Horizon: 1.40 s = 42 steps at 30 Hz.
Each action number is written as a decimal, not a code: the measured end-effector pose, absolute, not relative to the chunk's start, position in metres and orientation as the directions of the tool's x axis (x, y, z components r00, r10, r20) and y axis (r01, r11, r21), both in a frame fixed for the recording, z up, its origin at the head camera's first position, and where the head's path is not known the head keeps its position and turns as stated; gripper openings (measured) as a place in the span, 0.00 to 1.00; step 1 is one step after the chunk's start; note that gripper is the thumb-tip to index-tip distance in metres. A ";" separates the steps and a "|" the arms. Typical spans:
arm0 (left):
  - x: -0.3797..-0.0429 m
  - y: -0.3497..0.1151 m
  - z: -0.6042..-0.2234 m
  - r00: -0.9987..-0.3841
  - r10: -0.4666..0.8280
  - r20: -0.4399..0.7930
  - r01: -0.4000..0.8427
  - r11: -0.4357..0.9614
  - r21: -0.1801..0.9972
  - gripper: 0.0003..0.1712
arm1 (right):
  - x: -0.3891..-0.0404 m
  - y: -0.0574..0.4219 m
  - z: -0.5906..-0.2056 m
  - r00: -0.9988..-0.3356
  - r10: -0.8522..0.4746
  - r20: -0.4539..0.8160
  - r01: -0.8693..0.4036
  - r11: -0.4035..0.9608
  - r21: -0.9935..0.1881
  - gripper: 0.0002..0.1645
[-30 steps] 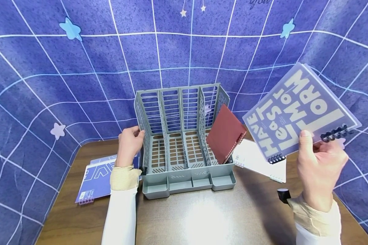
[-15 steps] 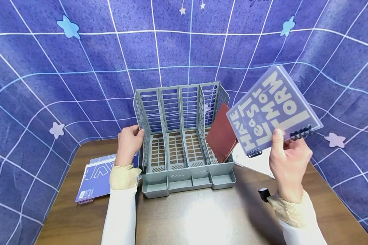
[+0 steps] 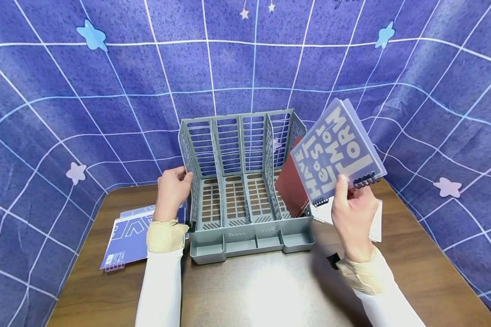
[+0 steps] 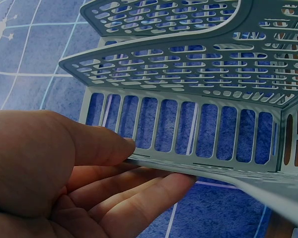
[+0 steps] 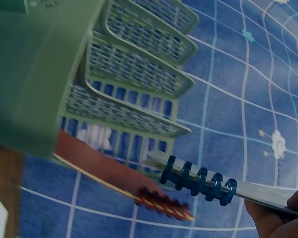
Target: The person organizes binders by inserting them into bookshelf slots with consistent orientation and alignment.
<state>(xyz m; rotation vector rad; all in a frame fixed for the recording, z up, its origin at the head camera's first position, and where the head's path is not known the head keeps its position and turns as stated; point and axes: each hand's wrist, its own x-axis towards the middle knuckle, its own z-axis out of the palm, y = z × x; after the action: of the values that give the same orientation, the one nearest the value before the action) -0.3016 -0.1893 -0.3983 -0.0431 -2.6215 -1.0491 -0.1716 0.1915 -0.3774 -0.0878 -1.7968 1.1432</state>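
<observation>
A grey-green desktop file rack (image 3: 270, 230) with upright slotted dividers and small front trays stands on the table. My left hand (image 3: 173, 190) pinches the rack's left side panel; in the left wrist view, the thumb of that hand (image 4: 84, 148) lies inside the panel and the fingers outside. A blue-purple spiral notebook (image 3: 331, 152) with pale lettering and dark rings is held up by my right hand (image 3: 353, 220), tilted, at the rack's right. Behind it, partly hidden, a maroon spiral notebook (image 3: 289, 186) leans in the rightmost compartment. Its coil (image 5: 161, 203) sticks out in the right wrist view.
Blue notebooks (image 3: 132, 243) lie on the table (image 3: 245, 286) left of the rack, partly behind my left arm. A white notebook (image 3: 375, 225) lies at the right under my right hand. A blue gridded curtain (image 3: 233, 68) hangs close behind.
My right hand has carried the blue-purple notebook leftward to the rack's right side, where it now overlaps the maroon notebook. The left hand and the rack have stayed put.
</observation>
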 end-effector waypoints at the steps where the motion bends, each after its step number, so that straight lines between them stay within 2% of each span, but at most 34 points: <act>1: -0.301 -0.189 -0.398 -0.949 -0.090 0.301 0.142 0.731 0.667 0.14 | -0.173 0.189 -0.380 -0.532 0.503 0.681 -0.401 0.559 -0.726 0.19; 11: -0.302 -0.189 -0.398 -0.950 -0.092 0.299 0.140 0.731 0.668 0.14 | -0.185 0.169 -0.402 -0.544 0.476 0.692 -0.395 0.582 -0.711 0.11; 19: -0.302 -0.189 -0.400 -0.949 -0.090 0.302 0.141 0.734 0.664 0.13 | -0.192 0.165 -0.417 -0.578 0.488 0.654 -0.354 0.572 -0.740 0.18; 23: -0.302 -0.189 -0.400 -0.950 -0.092 0.298 0.140 0.728 0.671 0.14 | -0.194 0.164 -0.422 -0.569 0.482 0.666 -0.333 0.606 -0.722 0.19; 30: -0.302 -0.189 -0.399 -0.949 -0.092 0.301 0.142 0.727 0.672 0.13 | -0.199 0.162 -0.429 -0.556 0.453 0.697 -0.331 0.648 -0.686 0.17; 42: -0.302 -0.190 -0.399 -0.948 -0.088 0.305 0.148 0.728 0.670 0.11 | -0.203 0.156 -0.445 -0.583 0.415 0.699 -0.340 0.656 -0.674 0.14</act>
<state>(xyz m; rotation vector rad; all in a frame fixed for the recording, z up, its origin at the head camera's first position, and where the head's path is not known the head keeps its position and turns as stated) -0.3024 -0.1896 -0.3986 -0.0464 -2.6157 -1.0533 -0.2034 0.1561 -0.4445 -0.0586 -1.9413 1.0210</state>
